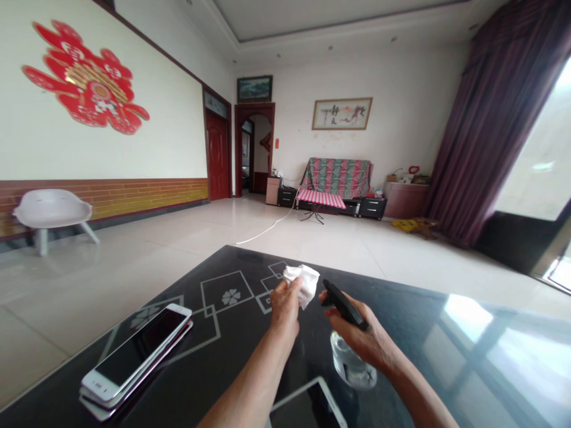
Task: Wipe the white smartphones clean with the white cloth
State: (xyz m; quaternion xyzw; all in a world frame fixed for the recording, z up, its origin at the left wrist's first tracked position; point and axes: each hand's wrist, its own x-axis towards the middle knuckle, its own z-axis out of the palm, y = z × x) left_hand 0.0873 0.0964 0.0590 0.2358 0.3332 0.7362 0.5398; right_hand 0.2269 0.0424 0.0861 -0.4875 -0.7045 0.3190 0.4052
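Note:
My left hand (284,310) is closed around a crumpled white tissue (307,284), which sticks out past the fingers above the table. To its right, my right hand (361,333) grips a spray bottle by its black trigger head (343,304). The clear body of the spray bottle (353,362) shows below that hand, with its upper part hidden by the palm. A white-framed smartphone (328,404) lies between my forearms, cut off by the bottom edge of the view. On the left, white smartphones (138,351) are stacked with the dark screen of the top one facing up.
The glossy black table (214,368) bears a pale square-and-flower pattern. Beyond it on the tiled floor are a white chair (53,211) at left and a small table with a striped pink cover (321,198). A white cable (272,226) runs across the floor.

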